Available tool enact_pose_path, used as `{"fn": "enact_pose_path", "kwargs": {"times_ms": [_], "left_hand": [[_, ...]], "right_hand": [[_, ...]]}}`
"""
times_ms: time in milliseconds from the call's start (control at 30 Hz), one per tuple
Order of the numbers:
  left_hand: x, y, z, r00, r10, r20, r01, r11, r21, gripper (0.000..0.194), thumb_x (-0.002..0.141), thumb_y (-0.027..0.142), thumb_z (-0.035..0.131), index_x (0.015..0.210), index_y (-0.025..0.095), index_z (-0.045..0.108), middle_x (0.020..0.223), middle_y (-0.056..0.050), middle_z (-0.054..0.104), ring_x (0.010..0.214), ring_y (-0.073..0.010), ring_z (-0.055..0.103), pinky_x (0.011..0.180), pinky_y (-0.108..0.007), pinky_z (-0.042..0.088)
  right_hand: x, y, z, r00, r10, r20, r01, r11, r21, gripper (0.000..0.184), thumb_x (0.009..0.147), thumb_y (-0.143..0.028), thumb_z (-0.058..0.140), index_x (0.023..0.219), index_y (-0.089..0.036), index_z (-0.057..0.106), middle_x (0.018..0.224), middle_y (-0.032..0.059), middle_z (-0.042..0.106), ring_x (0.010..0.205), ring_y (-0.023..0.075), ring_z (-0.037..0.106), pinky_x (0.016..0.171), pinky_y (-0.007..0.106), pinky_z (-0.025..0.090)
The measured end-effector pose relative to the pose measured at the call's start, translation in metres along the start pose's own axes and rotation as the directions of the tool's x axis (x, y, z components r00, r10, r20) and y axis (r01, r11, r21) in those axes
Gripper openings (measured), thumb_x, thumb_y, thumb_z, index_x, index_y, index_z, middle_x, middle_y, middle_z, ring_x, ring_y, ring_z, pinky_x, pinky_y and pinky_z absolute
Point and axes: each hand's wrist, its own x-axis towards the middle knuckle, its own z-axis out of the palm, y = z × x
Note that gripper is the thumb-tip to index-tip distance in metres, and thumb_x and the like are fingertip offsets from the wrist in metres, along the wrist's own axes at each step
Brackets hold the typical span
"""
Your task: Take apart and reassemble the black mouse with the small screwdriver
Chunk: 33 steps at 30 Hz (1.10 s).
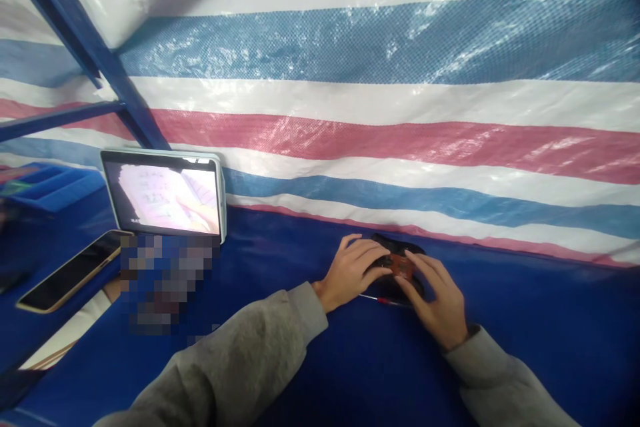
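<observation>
A small reddish-brown board (401,267), apparently a circuit board, is held between my two hands. My left hand (356,268) pinches its left end with thumb and fingers. On the right side, my right hand (439,297) grips the board's edge between thumb and forefinger. Behind and under the board are black curved casing parts (385,240), partly covered by my fingers; their exact shape is hidden. A thin screwdriver (383,301) with a metal shaft and a red section lies on the blue table (360,367) just below the hands.
A tablet (163,193) showing a picture stands at the left against the striped sheet (380,100). A phone (75,271) lies before it, near a pixelated area. A blue tray (63,188) sits farther left. Blue metal bars (107,73) rise behind.
</observation>
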Motion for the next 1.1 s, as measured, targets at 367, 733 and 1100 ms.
{"fn": "enact_pose_path", "kwargs": {"times_ms": [367, 733, 1100], "left_hand": [[-0.0012, -0.0029, 0.0019, 0.998, 0.005, -0.056, -0.008, 0.999, -0.053, 0.032, 0.100, 0.041, 0.050, 0.123, 0.023, 0.062, 0.118, -0.006, 0.069, 0.113, -0.0195, 0.062, 0.106, -0.038, 0.039], [0.0006, -0.0027, -0.0019, 0.997, 0.040, -0.069, -0.047, 0.993, -0.108, 0.037, 0.098, 0.040, 0.054, 0.131, 0.022, 0.057, 0.125, -0.007, 0.067, 0.119, -0.0205, 0.060, 0.105, -0.038, 0.040], [-0.0017, -0.0063, 0.0016, 0.996, 0.040, -0.085, -0.045, 0.997, -0.060, 0.037, 0.100, 0.036, 0.051, 0.135, 0.024, 0.055, 0.124, -0.007, 0.068, 0.121, -0.0213, 0.059, 0.103, -0.039, 0.040]], "right_hand": [[-0.0021, -0.0063, 0.0027, 0.996, 0.047, -0.080, -0.045, 0.999, 0.031, 0.040, 0.087, -0.028, 0.066, 0.126, -0.024, 0.060, 0.099, 0.0072, 0.066, 0.081, 0.0199, 0.063, 0.080, 0.037, 0.053], [-0.0040, -0.0042, 0.0044, 0.993, 0.077, -0.089, -0.074, 0.996, 0.043, 0.037, 0.088, -0.028, 0.065, 0.124, -0.023, 0.060, 0.090, 0.0048, 0.066, 0.075, 0.0193, 0.062, 0.075, 0.035, 0.053], [-0.0032, -0.0066, 0.0035, 0.994, 0.086, -0.074, -0.080, 0.994, 0.079, 0.036, 0.089, -0.026, 0.062, 0.125, -0.023, 0.061, 0.094, 0.0063, 0.069, 0.080, 0.0198, 0.065, 0.079, 0.036, 0.054]]}}
